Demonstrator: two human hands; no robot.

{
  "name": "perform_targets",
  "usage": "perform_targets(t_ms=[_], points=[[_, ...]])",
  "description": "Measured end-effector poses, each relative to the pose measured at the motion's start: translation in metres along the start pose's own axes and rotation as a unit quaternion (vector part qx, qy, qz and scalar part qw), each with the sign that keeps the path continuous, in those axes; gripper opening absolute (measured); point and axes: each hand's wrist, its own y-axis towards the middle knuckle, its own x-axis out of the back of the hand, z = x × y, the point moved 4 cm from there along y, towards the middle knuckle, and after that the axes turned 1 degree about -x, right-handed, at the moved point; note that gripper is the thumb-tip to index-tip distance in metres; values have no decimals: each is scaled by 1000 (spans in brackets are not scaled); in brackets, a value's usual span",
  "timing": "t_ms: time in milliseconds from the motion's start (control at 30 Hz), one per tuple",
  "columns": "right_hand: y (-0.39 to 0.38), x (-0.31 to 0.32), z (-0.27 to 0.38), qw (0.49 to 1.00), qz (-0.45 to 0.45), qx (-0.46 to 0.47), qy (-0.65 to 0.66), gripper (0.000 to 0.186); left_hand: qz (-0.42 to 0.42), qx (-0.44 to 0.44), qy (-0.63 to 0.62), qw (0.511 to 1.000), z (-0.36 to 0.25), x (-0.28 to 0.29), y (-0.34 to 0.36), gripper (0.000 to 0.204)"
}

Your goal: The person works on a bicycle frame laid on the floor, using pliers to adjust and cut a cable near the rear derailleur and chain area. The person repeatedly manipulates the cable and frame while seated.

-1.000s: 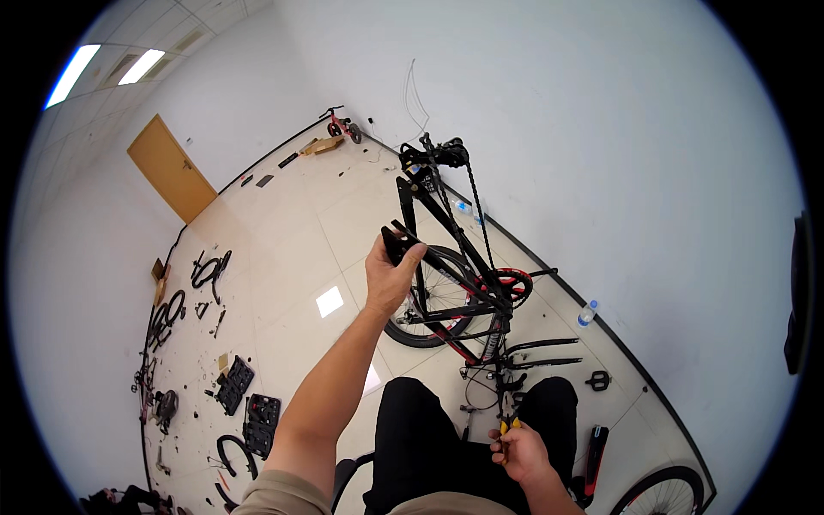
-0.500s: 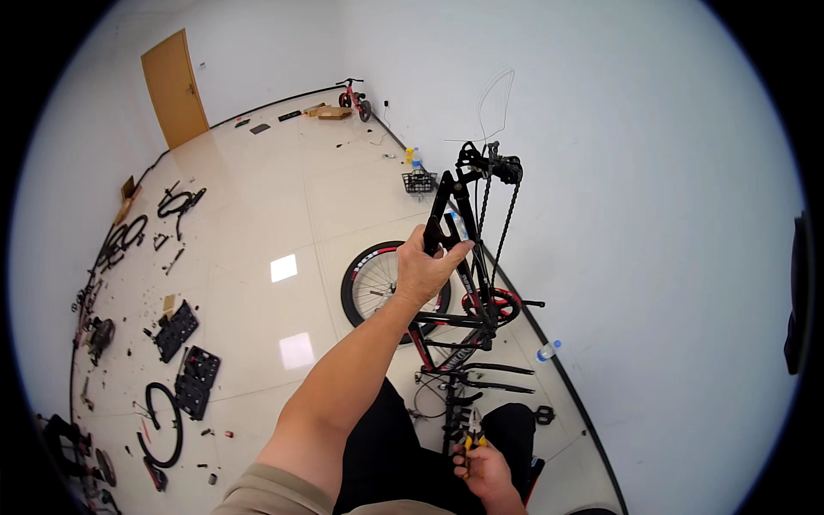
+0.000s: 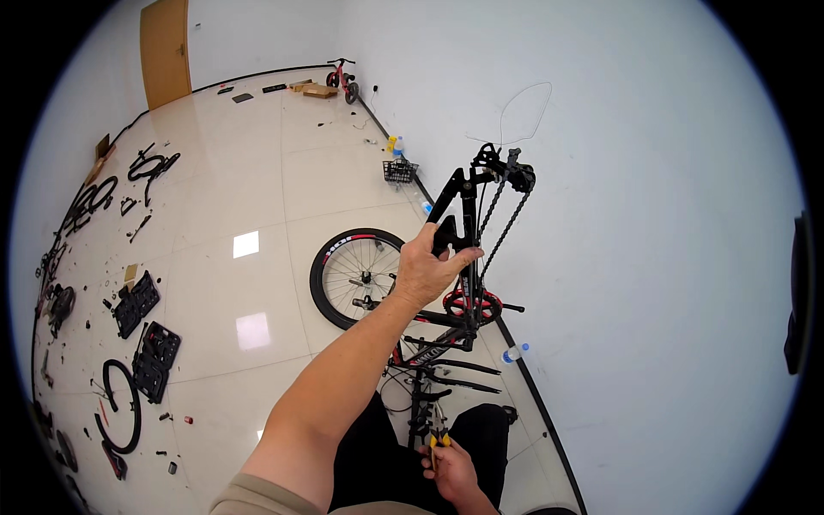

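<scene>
Left hand: the left hand point(image 3: 427, 273) reaches far out, fingers curled tight around a black tube of the frame point(image 3: 464, 257), near its upper end.
Right hand: the right hand point(image 3: 452, 470) sits low and near, fingers closed around yellow-handled pliers point(image 3: 439, 441), their tip against the near end of the frame.
Frame: upturned bike frame, black with red marks, standing near the white wall point(image 3: 652, 257) on the right; its rear end points up and away.
Chain: a chain point(image 3: 502, 232) hangs from the derailleur point(image 3: 513, 172) at the top down to the red chainring point(image 3: 470, 302).
Cable: a thin cable point(image 3: 524, 112) loops above the derailleur.
Wheel: a wheel point(image 3: 356, 276) with a black tyre lies on the floor just left of the frame.
Floor, left: tool trays point(image 3: 146, 343), a loose tyre point(image 3: 120, 403) and small parts.
Far: a small basket point(image 3: 399, 171), a red kid's bike point(image 3: 343, 77), a wooden door point(image 3: 165, 47).
By the wall: a plastic bottle point(image 3: 513, 353).
</scene>
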Motion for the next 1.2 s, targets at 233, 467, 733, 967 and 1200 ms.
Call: perform_targets(t_ms=[233,467,733,967,1200], points=[[-6,0,34,975,-58,187,-101,48,-14,-32,6,999,7,-2,0,55],[-38,-54,130,885,-41,372,-277,59,-19,-27,10,999,5,-1,-1,48],[-66,-153,249,615,-35,618,-489,62,-28,-24,-6,999,12,-1,-2,53],[-74,-213,324,557,-14,565,-608,52,-21,-41,23,999,-3,2,-7,52],[-83,-219,320,498,-10,557,-664,52,-19,-36,16,999,-1,2,-8,52]])
